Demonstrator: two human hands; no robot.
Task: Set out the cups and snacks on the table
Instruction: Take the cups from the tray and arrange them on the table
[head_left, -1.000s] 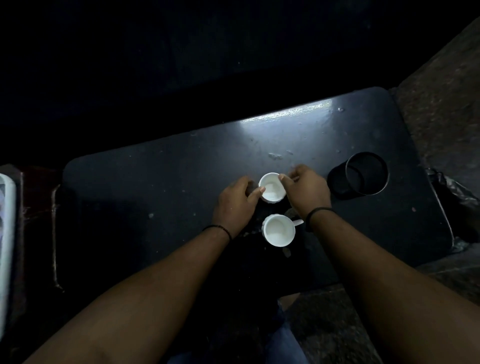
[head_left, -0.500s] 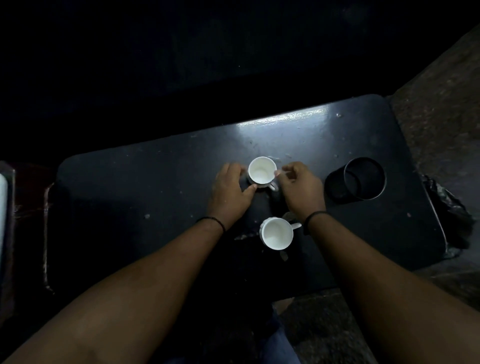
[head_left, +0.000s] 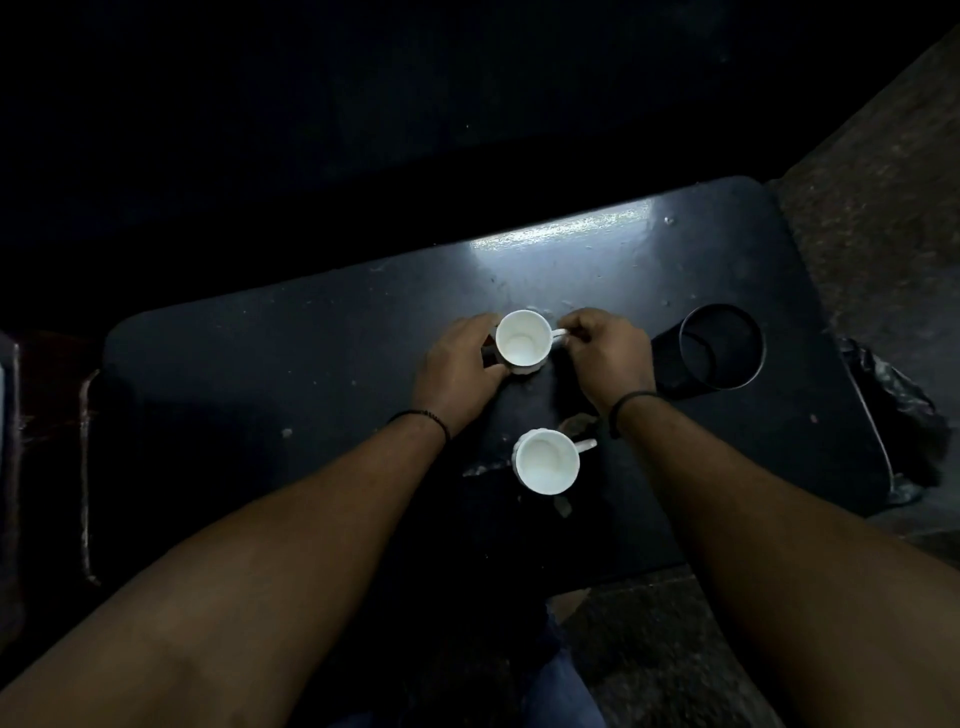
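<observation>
Two white cups stand upright on a dark table (head_left: 260, 395). The far cup (head_left: 522, 345) sits near the table's middle, its handle pointing right. My left hand (head_left: 457, 369) cups its left side. My right hand (head_left: 605, 353) pinches its handle. The near cup (head_left: 546, 462) stands alone closer to me, between my forearms, handle to the right, touched by neither hand. Both cups look empty. No snacks are in view.
A black cylindrical container (head_left: 719, 348) lies on its side at the table's right, open mouth toward me. A crumpled dark bag (head_left: 893, 415) hangs off the right edge. A stone floor shows on the right. The scene is very dim.
Both hands have carried the far cup away from me, from right beside the near cup to the table's middle. Its handle now points right. The near cup stayed put.
</observation>
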